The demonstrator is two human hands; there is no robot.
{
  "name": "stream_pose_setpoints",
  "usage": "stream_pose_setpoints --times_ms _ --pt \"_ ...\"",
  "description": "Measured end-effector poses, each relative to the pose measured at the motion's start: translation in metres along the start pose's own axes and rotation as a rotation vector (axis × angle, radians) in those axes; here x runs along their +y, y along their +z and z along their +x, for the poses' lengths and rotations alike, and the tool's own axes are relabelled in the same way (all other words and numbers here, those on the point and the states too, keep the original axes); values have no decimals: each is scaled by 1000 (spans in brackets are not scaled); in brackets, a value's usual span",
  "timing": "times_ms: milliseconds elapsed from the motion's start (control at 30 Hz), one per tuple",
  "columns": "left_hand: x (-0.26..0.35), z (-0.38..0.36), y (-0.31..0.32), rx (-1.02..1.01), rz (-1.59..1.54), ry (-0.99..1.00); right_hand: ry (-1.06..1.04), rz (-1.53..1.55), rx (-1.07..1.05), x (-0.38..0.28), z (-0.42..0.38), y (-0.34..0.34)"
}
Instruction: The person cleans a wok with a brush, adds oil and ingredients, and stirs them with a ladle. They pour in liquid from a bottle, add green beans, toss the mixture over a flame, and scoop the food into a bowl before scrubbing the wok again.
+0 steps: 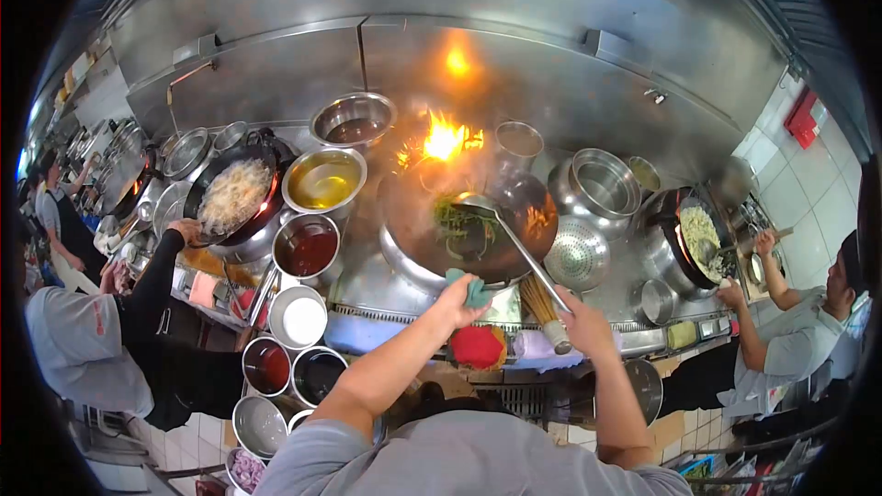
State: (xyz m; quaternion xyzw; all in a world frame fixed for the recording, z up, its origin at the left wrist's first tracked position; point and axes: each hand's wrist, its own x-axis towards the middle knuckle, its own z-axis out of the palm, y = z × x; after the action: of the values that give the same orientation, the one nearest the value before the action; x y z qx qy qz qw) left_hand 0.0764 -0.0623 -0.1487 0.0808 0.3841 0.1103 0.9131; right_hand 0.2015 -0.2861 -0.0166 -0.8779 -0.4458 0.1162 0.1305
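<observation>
In the middle sits a large dark wok point(528, 262) with green vegetables point(464, 228) in it, partly veiled by smoke. Flames point(445, 138) rise at its back edge. My left hand point(462, 301) is closed on a green cloth point(477, 288) at the wok's front rim. My right hand point(583, 323) grips the handle of a long metal ladle point(524, 253), whose bowl rests over the vegetables inside the wok. Just below the wok, between my hands, lie a bamboo brush point(542, 308) and a red cloth point(478, 346).
Left of the wok stand bowls of yellow oil point(324, 182) and red sauce point(307, 246). A perforated strainer point(577, 254) and metal pots point(604, 184) are on the right. Co-workers handle woks at the left point(83, 340) and right point(781, 340).
</observation>
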Motion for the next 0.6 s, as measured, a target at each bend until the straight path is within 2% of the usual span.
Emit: stream_pose_setpoints --times_ms 33,100,133,200,233,267,300,367,400,433,467,533,600 --pt "-7 -2 -8 -8 -29 -22 97 19 -109 0 -13 -17" --pt "-32 -47 -12 -85 -38 -100 7 -5 -205 20 -47 -55" --pt "-54 -32 -49 -465 -255 -139 -126 50 -204 27 -63 -79" --pt "-50 -134 19 29 5 -158 -152 87 -253 34 -66 -100" --pt "-46 -115 8 -95 19 -137 -132 11 -316 33 -60 -104" --pt "-40 -98 14 -70 -66 -98 -106 -63 -382 32 -55 -108" --pt "-30 -78 18 -50 -15 -58 -20 -55 -411 17 -37 -102" --pt "-17 -13 1 -35 8 -53 -234 -62 -145 55 12 -26" --pt "-12 13 -14 -32 -22 -84 -194 -62 -77 51 28 -1" --pt "-20 8 -18 -61 15 4 -158 -64 -1 36 42 13" --pt "-30 -2 -20 -66 21 5 -155 -64 5 20 46 13" --pt "-53 -39 -22 5 117 -29 27 -90 -27 -3 41 7" --pt "-43 -54 -2 59 105 -9 58 -109 -60 0 21 -15"
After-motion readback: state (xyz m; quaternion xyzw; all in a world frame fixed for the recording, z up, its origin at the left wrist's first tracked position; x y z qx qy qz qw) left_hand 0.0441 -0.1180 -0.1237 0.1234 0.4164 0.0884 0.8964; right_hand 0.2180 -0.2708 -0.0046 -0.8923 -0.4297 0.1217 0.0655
